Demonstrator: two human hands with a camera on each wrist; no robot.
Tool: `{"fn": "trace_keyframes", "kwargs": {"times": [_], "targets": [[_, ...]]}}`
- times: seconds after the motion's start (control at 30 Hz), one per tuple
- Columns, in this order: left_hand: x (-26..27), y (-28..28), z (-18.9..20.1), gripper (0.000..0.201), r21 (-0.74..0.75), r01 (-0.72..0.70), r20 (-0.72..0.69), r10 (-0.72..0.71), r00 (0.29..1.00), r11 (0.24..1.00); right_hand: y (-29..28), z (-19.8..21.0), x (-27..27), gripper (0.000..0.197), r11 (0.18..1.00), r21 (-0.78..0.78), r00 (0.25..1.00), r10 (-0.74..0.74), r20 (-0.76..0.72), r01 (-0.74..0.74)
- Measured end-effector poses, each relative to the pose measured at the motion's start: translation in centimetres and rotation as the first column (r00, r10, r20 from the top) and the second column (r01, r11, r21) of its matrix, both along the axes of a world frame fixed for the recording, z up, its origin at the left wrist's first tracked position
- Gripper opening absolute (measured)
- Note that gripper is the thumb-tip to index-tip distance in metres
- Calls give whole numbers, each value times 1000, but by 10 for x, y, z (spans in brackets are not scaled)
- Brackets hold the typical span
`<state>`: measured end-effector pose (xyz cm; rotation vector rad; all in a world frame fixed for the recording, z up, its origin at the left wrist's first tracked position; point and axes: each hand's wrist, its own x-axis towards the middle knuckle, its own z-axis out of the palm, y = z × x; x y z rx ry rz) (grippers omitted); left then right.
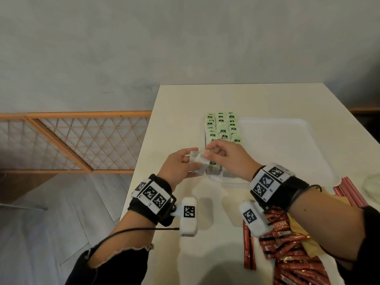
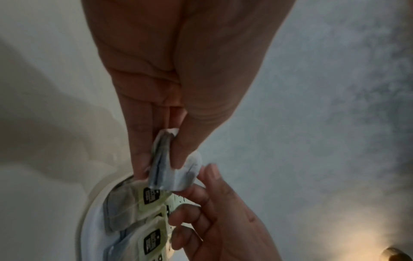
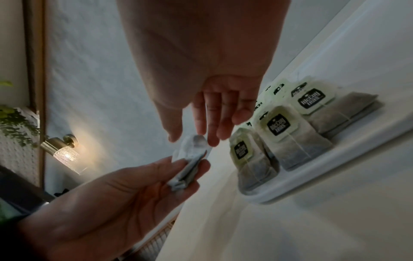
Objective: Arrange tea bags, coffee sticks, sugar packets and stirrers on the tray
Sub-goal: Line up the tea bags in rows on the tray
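Tea bags (image 1: 197, 161) sit pinched in my left hand (image 1: 179, 163). My right hand (image 1: 228, 156) pinches the top one, just above the tray (image 1: 292, 149).

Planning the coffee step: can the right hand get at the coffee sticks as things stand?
Probably yes, once freed. The coffee sticks lie uncovered on the table just under the right forearm. But the right hand is pinching a tea bag from the left hand.

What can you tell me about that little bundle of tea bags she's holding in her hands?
The bundle of tea bags is a few thin, pale grey paper pouches with dark tea showing through, stacked flat. The left hand pinches it above the tray's near left corner, and the right hand pinches the top bag's edge.
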<state>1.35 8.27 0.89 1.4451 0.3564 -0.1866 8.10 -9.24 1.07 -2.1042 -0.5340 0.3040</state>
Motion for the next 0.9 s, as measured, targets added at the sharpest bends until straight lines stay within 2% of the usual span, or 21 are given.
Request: {"fn": "trace_keyframes", "kwargs": {"times": [0.1, 0.2, 0.33, 0.47, 0.6, 0.67, 0.77, 0.83, 0.9], "targets": [[1, -10, 2, 34, -7, -9, 10, 9, 1000, 1000, -3, 1, -3, 10, 999, -16, 999, 30, -12, -30], [1, -18, 2, 24, 53, -129, 46, 127, 991, 990, -10, 7, -8, 16, 1000, -20, 1000, 0, -12, 0], [1, -27, 3, 30, 125, -216, 153, 196, 969, 968, -27, 16, -12, 14, 1000, -11, 1000, -21, -18, 21], [0, -38, 10, 32, 98, -176, 148, 160, 976, 980, -49, 25, -11, 25, 1000, -2, 1000, -8, 27, 8], [2, -49, 16, 21, 80, -103, 77, 97, 992, 991, -70, 31, -5, 21, 997, -71, 999, -28, 27, 30], [3, -51, 16, 39, 103, -28, 54, 22, 998, 994, -80, 31, -2, 27, 992, -128, 1000, -22, 8, 22], [2, -53, 17, 66, 232, 77, 19, -83, 996, 970, -93, 27, 2, 43, 967, -252, 1000, 17, -25, -23], [1, -56, 16, 63, 267, 84, 19, -93, 996, 960, -97, 25, 1, 39, 965, -260, 998, 26, -60, -41], [3, -60, 15, 48, 278, 58, 41, -72, 997, 959, -100, 24, -1, 34, 961, -267, 996, 46, -80, -66]]}}
